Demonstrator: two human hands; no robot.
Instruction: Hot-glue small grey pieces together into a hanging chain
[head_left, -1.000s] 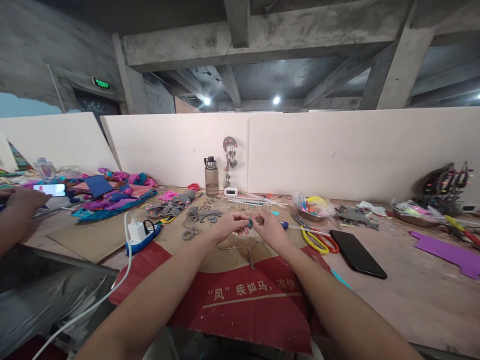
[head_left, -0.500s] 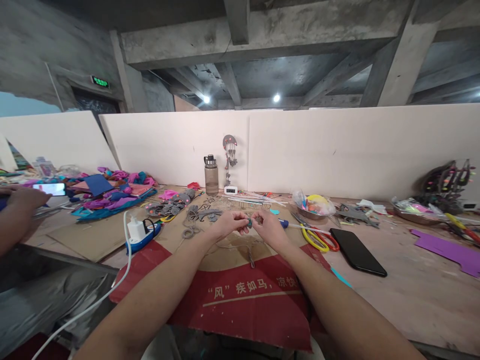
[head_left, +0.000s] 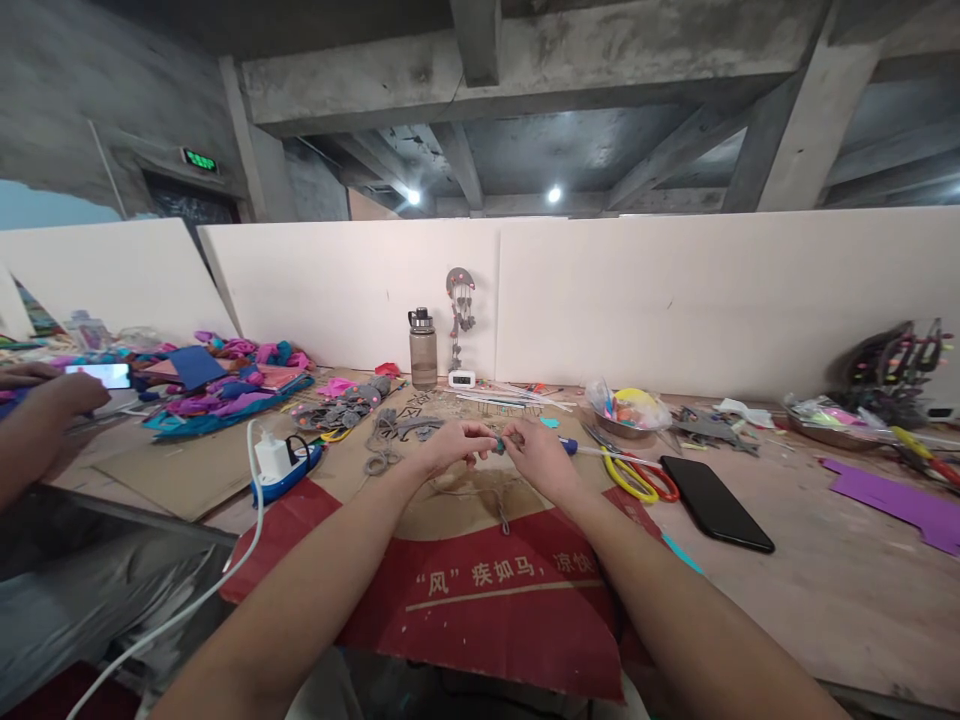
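A long workbench [head_left: 840, 590] runs left to right, closed off behind the fingers by a low white partition [head_left: 675, 300]. Its near edge lies under the person's forearms. To the right of the fingers the bench surface has open room, broken by a black phone [head_left: 716, 517] and purple sheets [head_left: 900, 505] farther out. A brown and red cardboard sheet [head_left: 480, 590] lies directly beneath the hands.

To the left of the fingers, a heap of pink and blue fabric pieces [head_left: 225, 390] fills the bench, with a white charger on a blue power strip [head_left: 281, 468] nearer. At the far left edge another person's hand [head_left: 64, 392] touches a lit phone.

Beyond the fingers stands a smoky water bottle [head_left: 423, 350], lid on; its contents cannot be told. Right of the fingers and a little beyond, a metal bowl [head_left: 626, 428] holds bright plastic bits in a clear bag. Yellow and red scissors [head_left: 637, 480] lie just right of the fingers.

The left hand [head_left: 450, 448] and right hand [head_left: 538, 455] meet above the cardboard, fingertips of both pinched on a small teal piece [head_left: 499, 445] held between them, clear of the bench.
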